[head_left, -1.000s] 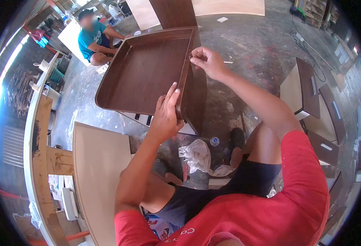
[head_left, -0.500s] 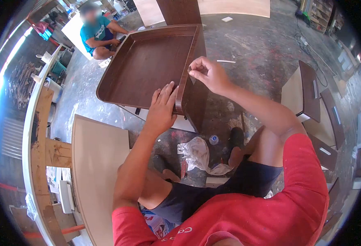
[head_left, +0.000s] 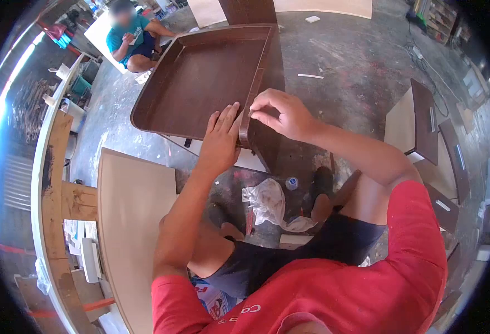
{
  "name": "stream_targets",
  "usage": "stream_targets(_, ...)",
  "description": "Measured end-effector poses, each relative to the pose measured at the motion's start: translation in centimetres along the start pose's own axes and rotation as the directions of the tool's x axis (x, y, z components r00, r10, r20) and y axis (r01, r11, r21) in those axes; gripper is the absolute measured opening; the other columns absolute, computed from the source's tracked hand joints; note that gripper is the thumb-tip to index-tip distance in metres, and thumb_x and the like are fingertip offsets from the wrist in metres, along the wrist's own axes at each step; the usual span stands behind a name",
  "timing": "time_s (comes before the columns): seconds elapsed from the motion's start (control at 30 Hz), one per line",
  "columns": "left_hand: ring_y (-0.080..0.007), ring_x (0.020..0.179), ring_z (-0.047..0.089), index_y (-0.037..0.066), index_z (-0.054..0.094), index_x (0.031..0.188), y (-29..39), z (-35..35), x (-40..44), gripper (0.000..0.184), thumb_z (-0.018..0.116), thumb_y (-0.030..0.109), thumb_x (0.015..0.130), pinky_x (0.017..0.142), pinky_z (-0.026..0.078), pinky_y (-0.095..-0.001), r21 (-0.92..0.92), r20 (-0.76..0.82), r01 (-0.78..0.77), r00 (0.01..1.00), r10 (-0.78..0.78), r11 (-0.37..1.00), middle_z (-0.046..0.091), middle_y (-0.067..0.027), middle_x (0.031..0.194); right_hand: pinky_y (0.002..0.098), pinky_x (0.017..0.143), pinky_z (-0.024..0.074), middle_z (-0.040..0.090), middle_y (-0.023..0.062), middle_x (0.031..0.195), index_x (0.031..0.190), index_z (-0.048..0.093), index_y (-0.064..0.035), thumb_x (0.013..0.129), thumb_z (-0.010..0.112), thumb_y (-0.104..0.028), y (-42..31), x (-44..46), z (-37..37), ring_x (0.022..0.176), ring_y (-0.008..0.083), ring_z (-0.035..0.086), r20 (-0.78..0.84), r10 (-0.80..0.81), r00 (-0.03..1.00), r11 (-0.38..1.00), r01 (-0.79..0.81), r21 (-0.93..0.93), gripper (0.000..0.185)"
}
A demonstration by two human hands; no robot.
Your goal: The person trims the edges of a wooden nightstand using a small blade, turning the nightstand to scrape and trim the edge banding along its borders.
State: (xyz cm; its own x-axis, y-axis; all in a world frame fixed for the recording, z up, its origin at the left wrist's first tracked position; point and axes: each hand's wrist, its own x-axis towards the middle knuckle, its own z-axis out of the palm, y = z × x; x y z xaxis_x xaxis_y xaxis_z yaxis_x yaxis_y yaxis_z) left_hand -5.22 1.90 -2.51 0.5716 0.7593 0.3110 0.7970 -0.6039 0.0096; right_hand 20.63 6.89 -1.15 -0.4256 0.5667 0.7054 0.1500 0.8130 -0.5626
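Note:
A dark brown wooden cabinet with a raised rim around its top stands in front of me. My left hand lies with fingers stretched over the near right corner of that rim. Just to its right, my right hand has thumb and forefinger pinched together at the rim's outer edge. Whatever sits between those fingertips is too small to make out.
A beige panel leans at my left beside a wooden frame. White cloth and a bottle cap-like blue item lie by my feet. Brown-fronted drawers stand right. A person in teal sits behind the cabinet.
My right hand has come down the rim towards me, closer to my left hand, still pinched. My left hand stays on the corner. The other person has raised a hand.

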Motion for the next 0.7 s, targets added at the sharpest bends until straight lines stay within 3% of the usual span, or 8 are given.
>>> stream_targets(0.23, -0.0392, 0.163, 0.037, -0.006, 0.039, 0.164, -0.22, 0.27, 0.02, 0.093, 0.08, 0.005, 0.082, 0.135, 0.028, -0.0579, 0.008, -0.014, -0.016, 1.0, 0.016, 1.0, 0.035, -0.0183, 0.179, 0.0413, 0.088, 0.0607, 0.075, 0.0082, 0.112, 0.114, 0.072, -0.009, 0.094, 0.086, -0.005, -0.52, -0.73, 0.74, 0.104, 0.03, 0.075, 0.024, -0.154, 0.988, 0.987, 0.154, -0.036, 0.024)
stream_targets(0.33, -0.0376, 0.161, 0.04, -0.002, 0.046, 0.162, -0.02, 0.16, -0.02, 0.086, 0.079, 0.006, 0.082, 0.134, 0.029, -0.0572, -0.018, -0.037, -0.009, 0.999, 0.008, 1.0, 0.04, -0.0194, 0.176, 0.0415, 0.088, 0.0606, 0.075, 0.0081, 0.111, 0.114, 0.073, -0.0097, 0.094, 0.086, -0.006, -0.5, -0.64, 0.61, 0.103, 0.0303, 0.074, 0.023, -0.199, 0.98, 0.978, 0.2, -0.056, 0.024)
stream_targets(0.7, -0.0367, 0.163, 0.039, -0.002, 0.045, 0.164, 0.02, 0.06, 0.03, 0.088, 0.08, 0.007, 0.084, 0.135, 0.027, -0.0566, -0.014, -0.005, 0.017, 1.0, -0.017, 1.0, 0.039, -0.019, 0.177, 0.0413, 0.087, 0.0609, 0.075, 0.0072, 0.11, 0.113, 0.072, -0.01, 0.095, 0.086, -0.007, -0.47, -1.03, 0.69, 0.102, 0.0303, 0.075, 0.013, -0.156, 0.988, 0.986, 0.157, -0.063, 0.023)
